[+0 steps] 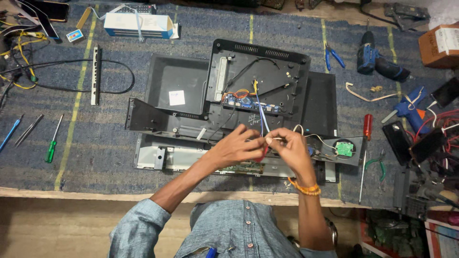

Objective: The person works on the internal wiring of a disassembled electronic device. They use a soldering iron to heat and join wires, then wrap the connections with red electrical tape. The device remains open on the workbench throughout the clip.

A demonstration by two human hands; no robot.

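An opened flat-screen monitor point(186, 91) lies face down on the blue mat, its black back cover point(260, 74) resting across it with a small circuit board point(246, 102) exposed. My left hand point(236, 145) and my right hand point(289, 148) meet over the monitor's lower metal frame point(158, 157). Both pinch thin white and blue wires point(262, 119) that run down from the board. A red object shows just below my fingers. A small round speaker board point(343, 148) sits right of my right hand.
Screwdrivers point(52, 141) lie at left, a red-handled one point(367, 126) and green pliers point(377, 165) at right. A blue drill point(373, 59), blue pliers point(333, 56), a glue gun point(411, 110), a white box point(138, 25) and loose cables point(95, 76) surround the monitor.
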